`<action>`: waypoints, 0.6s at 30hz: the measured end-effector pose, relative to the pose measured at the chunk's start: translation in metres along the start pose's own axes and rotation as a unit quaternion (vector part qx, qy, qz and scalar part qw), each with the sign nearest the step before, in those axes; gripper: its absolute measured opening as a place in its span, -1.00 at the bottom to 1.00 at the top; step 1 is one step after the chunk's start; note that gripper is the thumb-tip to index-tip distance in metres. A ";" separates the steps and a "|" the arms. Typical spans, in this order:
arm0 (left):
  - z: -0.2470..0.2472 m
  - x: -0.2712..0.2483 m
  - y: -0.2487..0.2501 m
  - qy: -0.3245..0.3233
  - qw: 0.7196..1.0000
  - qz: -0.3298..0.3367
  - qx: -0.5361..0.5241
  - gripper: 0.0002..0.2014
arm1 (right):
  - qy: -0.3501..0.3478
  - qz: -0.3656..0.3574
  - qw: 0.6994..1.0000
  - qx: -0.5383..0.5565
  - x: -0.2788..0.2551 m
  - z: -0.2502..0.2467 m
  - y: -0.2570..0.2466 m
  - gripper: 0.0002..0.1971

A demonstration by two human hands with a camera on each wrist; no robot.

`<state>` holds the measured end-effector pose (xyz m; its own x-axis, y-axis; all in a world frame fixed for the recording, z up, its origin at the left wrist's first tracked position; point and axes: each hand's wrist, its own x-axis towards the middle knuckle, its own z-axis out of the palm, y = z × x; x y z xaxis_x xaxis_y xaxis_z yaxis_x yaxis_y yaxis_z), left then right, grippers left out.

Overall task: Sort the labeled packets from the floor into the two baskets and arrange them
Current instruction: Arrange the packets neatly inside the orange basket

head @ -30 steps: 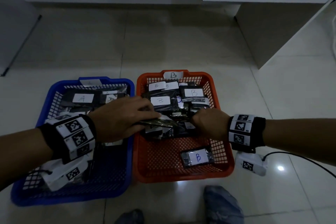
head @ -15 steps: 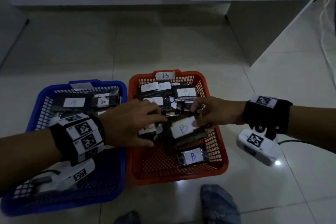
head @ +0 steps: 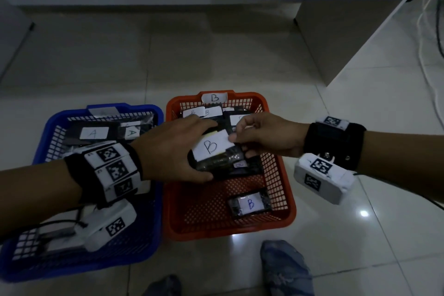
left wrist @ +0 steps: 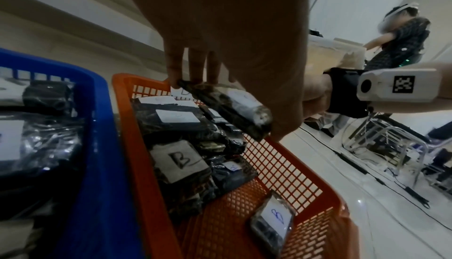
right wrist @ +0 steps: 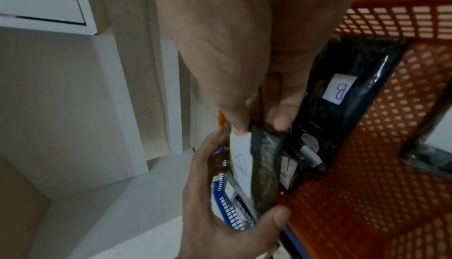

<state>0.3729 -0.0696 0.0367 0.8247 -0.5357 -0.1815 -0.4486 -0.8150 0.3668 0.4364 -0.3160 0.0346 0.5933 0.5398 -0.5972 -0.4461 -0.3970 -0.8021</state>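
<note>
Since earlier: both hands lifted a B packet [head: 216, 151] above the orange basket [head: 283, 175].
Head: left hand [head: 173, 149] and right hand [head: 264, 137] both grip it; floor shows no loose packets.
Left wrist: fingers [left wrist: 193, 66] clamp one end.
Right wrist: thumb and finger pinch the other; arranging remains.

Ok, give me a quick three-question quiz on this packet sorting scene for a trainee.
1. True or false: both hands hold the same packet.
2. Which letter is on the label of the packet lying alone at the near end of the orange basket? (a) A (b) B (c) C
3. Fill in: the packets labelled A lie in the ____ basket.

Key:
1. True: the left hand grips it from one end, the right hand pinches the other.
2. (b): the lone packet reads B.
3. Blue.
</note>
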 end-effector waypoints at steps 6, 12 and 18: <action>-0.011 -0.014 -0.026 0.023 0.998 -0.056 0.033 0.08 | -0.136 -0.001 0.889 -0.438 0.008 0.001 0.024 -0.93; -0.006 -0.019 -0.029 0.015 0.998 -0.048 0.049 0.07 | -0.197 0.012 0.672 -0.714 0.021 0.045 0.046 -0.56; -0.002 -0.021 -0.030 0.013 0.999 -0.026 0.040 0.03 | -0.189 0.013 0.655 -0.732 0.023 0.047 0.051 -0.50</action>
<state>0.3699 -0.0333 0.0313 0.8556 -0.4870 -0.1753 -0.4299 -0.8573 0.2834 0.3962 -0.2891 -0.0202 0.2675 0.5533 -0.7889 0.8308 -0.5471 -0.1019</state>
